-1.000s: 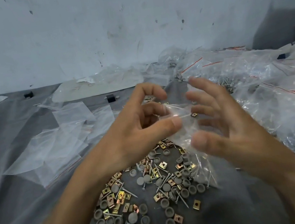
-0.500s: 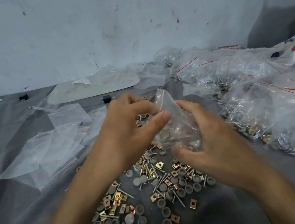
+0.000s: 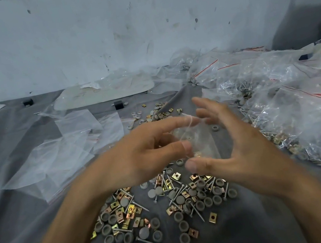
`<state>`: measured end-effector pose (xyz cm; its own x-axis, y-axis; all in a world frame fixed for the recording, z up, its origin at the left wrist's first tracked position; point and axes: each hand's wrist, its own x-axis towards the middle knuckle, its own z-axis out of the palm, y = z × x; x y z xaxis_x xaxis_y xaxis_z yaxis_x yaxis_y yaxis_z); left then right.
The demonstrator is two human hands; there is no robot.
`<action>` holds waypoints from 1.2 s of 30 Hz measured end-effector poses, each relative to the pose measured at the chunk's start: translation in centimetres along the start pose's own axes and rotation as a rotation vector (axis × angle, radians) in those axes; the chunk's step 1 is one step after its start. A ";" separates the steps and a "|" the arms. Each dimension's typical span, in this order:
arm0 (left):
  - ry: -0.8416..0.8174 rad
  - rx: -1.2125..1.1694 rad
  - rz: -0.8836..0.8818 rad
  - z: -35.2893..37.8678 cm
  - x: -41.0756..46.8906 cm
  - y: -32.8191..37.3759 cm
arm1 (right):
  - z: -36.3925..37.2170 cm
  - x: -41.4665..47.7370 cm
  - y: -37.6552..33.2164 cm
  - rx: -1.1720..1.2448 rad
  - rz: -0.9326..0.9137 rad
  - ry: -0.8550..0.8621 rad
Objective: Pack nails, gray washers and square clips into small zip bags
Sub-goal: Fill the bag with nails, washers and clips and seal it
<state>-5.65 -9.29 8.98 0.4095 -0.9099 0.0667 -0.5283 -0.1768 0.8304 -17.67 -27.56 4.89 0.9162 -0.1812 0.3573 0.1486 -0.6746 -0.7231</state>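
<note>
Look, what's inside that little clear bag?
A small gold metal piece shows low through the small clear plastic zip bag; blur hides whether it's inside, and anything else.

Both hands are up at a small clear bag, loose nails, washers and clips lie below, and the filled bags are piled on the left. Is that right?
Not quite. The head view shows the filled bags piled on the right, not the left; flat empty bags lie on the left. The rest holds.

The left hand (image 3: 140, 158) and right hand (image 3: 243, 150) are bare, with short, plain thumbnails. The left forearm (image 3: 54, 241) and right forearm (image 3: 318, 207) are uncovered as far as they show.
</note>
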 end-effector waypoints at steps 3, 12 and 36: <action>-0.024 0.031 -0.018 0.5 0.1 0.2 | 0.4 -0.1 0.2 0.011 -0.001 -0.068; -0.002 0.016 0.060 -0.7 -0.2 -0.4 | 0.0 -0.1 1.5 -0.043 0.059 -0.125; -0.015 0.197 -0.038 2.0 1.0 -1.0 | -0.3 0.0 1.8 -0.073 0.013 -0.112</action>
<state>-6.16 -10.78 7.07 0.4215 -0.9064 0.0281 -0.6486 -0.2797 0.7079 -17.47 -28.98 3.76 0.9542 -0.1121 0.2772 0.1127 -0.7238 -0.6807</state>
